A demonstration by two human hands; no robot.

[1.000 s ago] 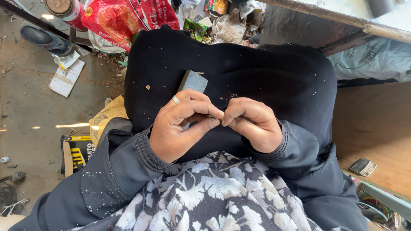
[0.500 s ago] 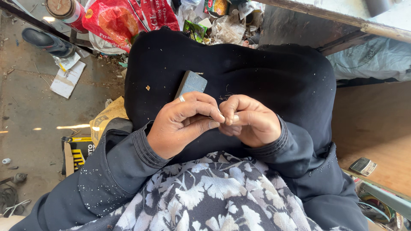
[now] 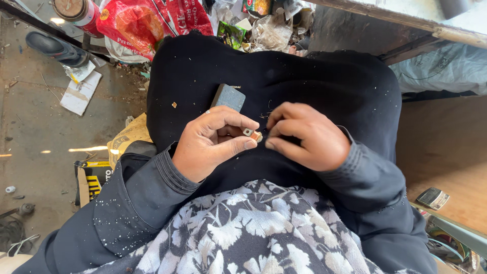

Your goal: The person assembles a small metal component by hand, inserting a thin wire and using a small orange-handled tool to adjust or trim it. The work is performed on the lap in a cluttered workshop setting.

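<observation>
Left hand [image 3: 213, 144] pinches tiny orange-white piece [image 3: 252, 134] at fingertips; right hand [image 3: 304, 134] closed, fingertips touching it. Likely light, stiff, easily dropped: grip its sides. Grey block [image 3: 228, 97] just beyond left hand, on lap.

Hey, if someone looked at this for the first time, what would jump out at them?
First, the two hands meeting mid-frame over a black-clothed lap: the left hand pinches a tiny orange-and-white piece while the right hand works at it. Just above lies a grey rectangular block, and a bright red plastic bag sits on the littered floor at top left.
</observation>
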